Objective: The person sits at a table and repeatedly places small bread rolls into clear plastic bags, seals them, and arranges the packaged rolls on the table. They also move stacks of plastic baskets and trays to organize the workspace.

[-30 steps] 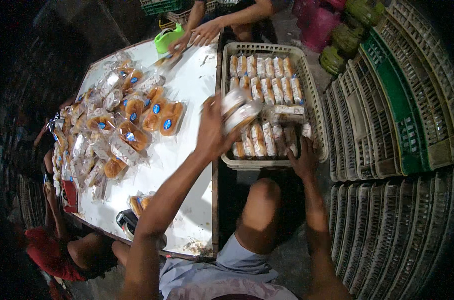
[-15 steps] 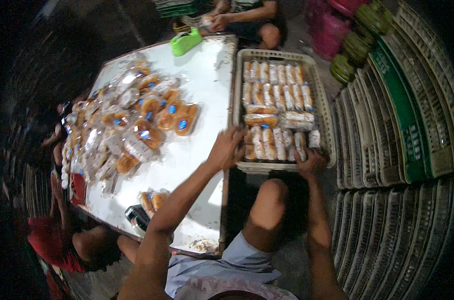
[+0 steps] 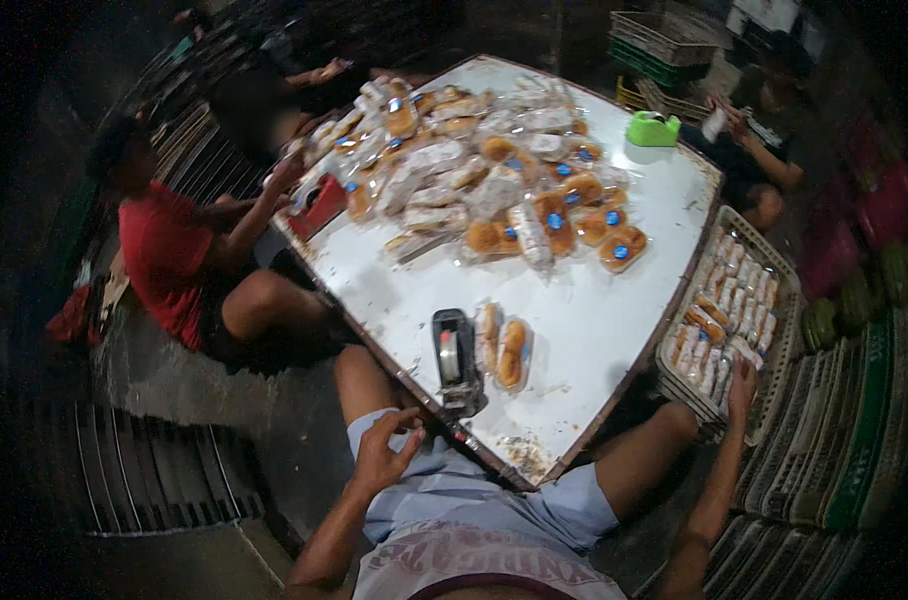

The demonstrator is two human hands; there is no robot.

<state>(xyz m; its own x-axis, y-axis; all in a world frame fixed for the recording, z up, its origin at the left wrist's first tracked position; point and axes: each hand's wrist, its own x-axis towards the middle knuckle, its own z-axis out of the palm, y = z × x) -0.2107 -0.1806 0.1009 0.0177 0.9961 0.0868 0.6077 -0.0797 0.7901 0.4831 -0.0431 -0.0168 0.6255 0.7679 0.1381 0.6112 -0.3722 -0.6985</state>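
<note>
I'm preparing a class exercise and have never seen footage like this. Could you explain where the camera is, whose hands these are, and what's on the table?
There is no machine: these are a person's bare hands. A wide fisheye camera on that person's head looks down, so straight edges bend; the picture's left is the person's left. The white table bears a heap of bagged bread, a smaller group of buns beside a black tape dispenser, and a green object. The left hand, near the table's edge, seems empty. The right hand touches packed bread in the crate; whether it grips any is unclear.
</note>
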